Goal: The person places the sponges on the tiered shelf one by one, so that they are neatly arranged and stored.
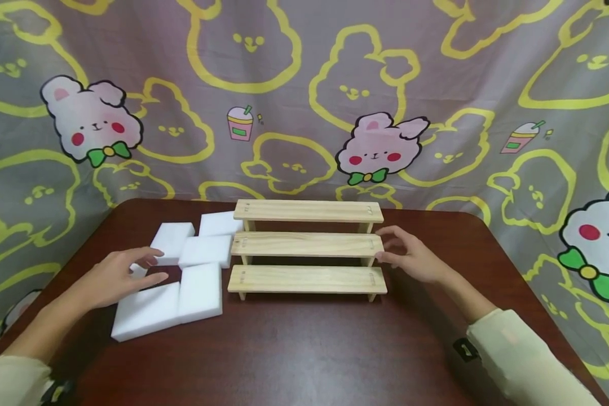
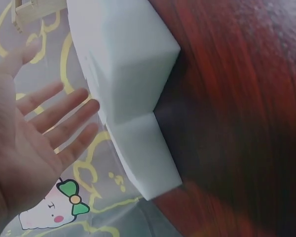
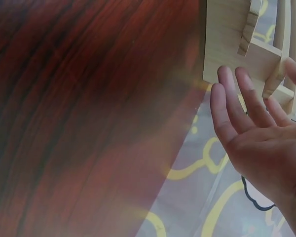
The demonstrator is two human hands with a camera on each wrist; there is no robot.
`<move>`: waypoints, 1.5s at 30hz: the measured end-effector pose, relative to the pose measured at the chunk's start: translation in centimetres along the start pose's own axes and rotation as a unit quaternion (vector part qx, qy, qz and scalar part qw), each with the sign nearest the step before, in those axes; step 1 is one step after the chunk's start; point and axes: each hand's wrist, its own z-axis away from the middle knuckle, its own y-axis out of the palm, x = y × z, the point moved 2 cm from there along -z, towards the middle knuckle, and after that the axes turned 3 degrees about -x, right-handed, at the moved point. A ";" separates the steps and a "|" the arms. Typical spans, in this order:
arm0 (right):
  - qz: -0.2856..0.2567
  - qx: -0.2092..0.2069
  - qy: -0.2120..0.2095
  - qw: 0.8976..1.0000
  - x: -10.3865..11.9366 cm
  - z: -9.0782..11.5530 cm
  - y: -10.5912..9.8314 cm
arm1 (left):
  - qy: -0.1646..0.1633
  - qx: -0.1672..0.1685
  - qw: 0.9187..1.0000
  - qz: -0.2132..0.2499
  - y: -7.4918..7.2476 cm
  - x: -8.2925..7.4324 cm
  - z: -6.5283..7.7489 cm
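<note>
A three-step wooden display stand (image 1: 307, 245) stands on the dark reddish-brown table. My right hand (image 1: 411, 256) is at the stand's right end, its thumb and fingertips right at the middle step. In the right wrist view that hand (image 3: 261, 123) has its fingers extended, beside the stand's wooden side panel (image 3: 224, 39). Over on the left, my left hand (image 1: 117, 276) hovers above several white foam blocks (image 1: 201, 290), thumb and fingers spread apart. The left wrist view shows the hand (image 2: 34, 133) with an unfolded palm next to a white block (image 2: 138, 64), gripping nothing.
The foam blocks lie flat in a cluster left of the stand, one of them (image 1: 218, 224) against its back left end. A patterned cloth curtain (image 1: 294, 107) hangs behind and around the table (image 1: 304, 349). Light sleeves (image 1: 523, 349) cover both forearms.
</note>
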 end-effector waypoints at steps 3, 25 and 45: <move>-0.016 0.008 0.000 1.000 0.0 0.0 0.0 | 0.020 0.014 1.000 0.003 -0.1 0.2 0.2; -0.027 0.015 0.022 0.999 0.2 0.0 0.2 | 0.048 0.110 0.991 -0.064 0.7 0.7 1.0; -0.034 0.011 0.029 0.999 0.0 -0.2 0.3 | 0.090 0.104 0.990 -0.019 1.4 0.6 1.2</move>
